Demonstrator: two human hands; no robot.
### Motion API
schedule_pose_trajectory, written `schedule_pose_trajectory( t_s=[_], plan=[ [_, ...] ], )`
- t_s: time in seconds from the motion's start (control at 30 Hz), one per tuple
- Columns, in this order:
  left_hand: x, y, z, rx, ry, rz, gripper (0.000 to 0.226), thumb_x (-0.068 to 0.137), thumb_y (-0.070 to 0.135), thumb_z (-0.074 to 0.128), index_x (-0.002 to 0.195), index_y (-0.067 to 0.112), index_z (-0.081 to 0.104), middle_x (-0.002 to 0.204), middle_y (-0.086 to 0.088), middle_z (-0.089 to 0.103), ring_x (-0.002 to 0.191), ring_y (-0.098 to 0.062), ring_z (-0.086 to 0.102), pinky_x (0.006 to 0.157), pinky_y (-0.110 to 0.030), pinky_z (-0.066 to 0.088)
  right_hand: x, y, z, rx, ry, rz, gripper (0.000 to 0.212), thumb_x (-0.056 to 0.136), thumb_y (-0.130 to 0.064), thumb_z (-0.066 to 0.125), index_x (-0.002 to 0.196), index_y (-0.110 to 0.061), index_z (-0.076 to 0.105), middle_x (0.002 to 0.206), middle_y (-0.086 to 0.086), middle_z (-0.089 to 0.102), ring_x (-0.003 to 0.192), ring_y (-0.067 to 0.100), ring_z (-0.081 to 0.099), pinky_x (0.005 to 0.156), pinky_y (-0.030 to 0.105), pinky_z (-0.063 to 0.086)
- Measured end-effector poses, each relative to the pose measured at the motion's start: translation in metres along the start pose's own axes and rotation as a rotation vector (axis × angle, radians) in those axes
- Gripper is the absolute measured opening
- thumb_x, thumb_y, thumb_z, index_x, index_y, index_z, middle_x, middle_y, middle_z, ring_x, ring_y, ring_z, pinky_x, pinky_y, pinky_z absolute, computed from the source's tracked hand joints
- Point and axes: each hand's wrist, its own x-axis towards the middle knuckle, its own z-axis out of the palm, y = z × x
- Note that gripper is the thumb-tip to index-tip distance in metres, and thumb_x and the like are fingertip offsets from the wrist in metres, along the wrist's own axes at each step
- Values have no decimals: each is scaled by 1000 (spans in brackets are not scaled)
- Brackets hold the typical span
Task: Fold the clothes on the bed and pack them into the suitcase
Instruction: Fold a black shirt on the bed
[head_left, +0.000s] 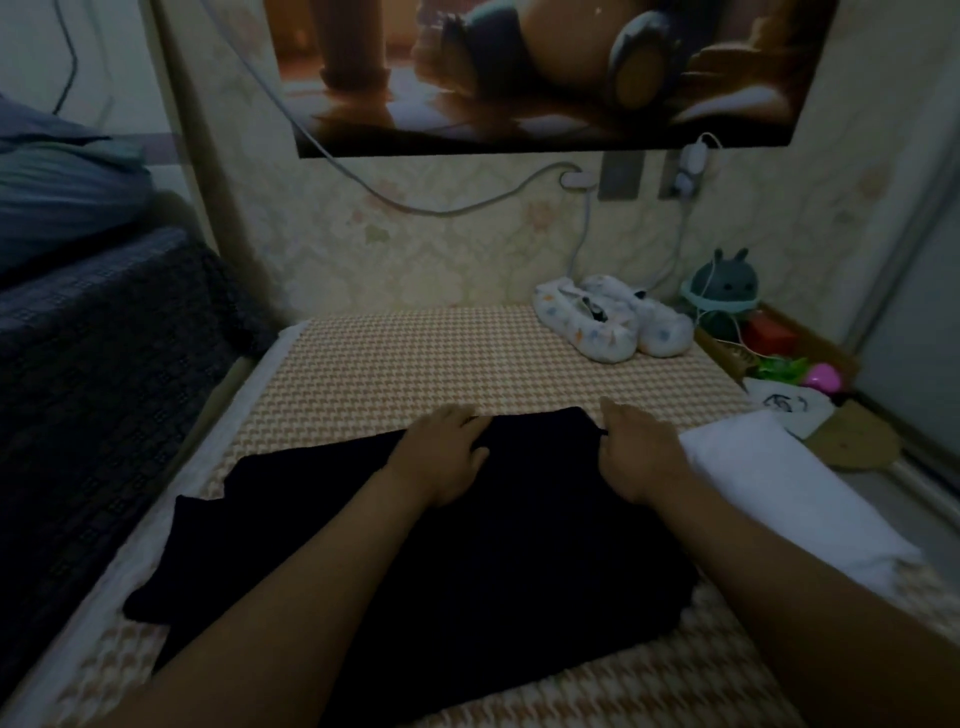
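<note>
A black garment (415, 561) lies spread flat on the houndstooth bed cover (415, 364), one sleeve sticking out to the left. My left hand (447, 452) rests flat on its far edge, fingers straight. My right hand (639, 452) lies on the garment's far right corner with its fingers bent down at the edge; whether they pinch the cloth is hidden. A white folded garment (779, 499) lies at the right of the black one. No suitcase is in view.
A pair of white patterned slippers (613, 325) sits at the far right of the bed by the wall. A box with a grey plush toy (724, 283) and small items stands beyond the right edge. Dark bedding (104, 364) rises at the left.
</note>
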Motion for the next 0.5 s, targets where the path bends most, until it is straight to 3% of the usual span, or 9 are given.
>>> schedule_pose_trajectory(
  t_s=[0.1,0.17,0.23,0.3,0.37,0.43,0.5],
  plan=[
    [18,53,7,-225,63,157,46,101,32,41,146,21,38,148,0,42,133,-18,36,111,-34,32,-7,26,-10,-19,-63,137,60,95,-34,43,147,-7,27,140,17,41,126,34,42,102,38,38],
    [25,82,21,-276,14,197,45,102,31,41,145,21,38,145,1,44,131,-18,37,109,-34,33,-9,34,-13,29,-69,120,47,94,-34,52,132,-6,43,129,17,51,115,31,51,90,35,45],
    [33,102,37,-162,-19,204,45,102,35,37,145,23,38,145,0,42,130,-21,38,104,-39,37,-6,36,-12,62,-94,102,29,95,-30,53,110,-7,56,116,16,60,102,28,58,83,33,50],
    [47,113,43,-35,20,168,43,103,37,34,142,23,41,138,-4,44,122,-24,41,92,-39,40,-3,34,-15,100,-118,127,26,96,-27,49,102,-4,61,112,17,63,99,29,60,81,32,48],
    [67,119,43,-70,56,117,38,103,35,35,134,18,48,129,-7,48,114,-25,44,86,-38,43,-2,34,-18,98,-125,151,21,96,-21,46,92,-5,59,113,20,62,96,28,58,81,32,46],
    [87,124,40,-184,45,96,34,101,28,41,130,14,50,127,-8,49,114,-27,47,87,-39,46,-3,35,-20,73,-158,115,27,97,-15,42,71,-13,44,110,18,62,95,25,55,87,33,43],
    [104,128,35,-289,-40,90,36,99,23,46,133,11,49,130,-9,51,116,-28,51,94,-38,45,-6,36,-21,32,-192,64,30,99,-12,40,70,-21,40,102,14,60,107,27,56,93,31,40]
  ],
)
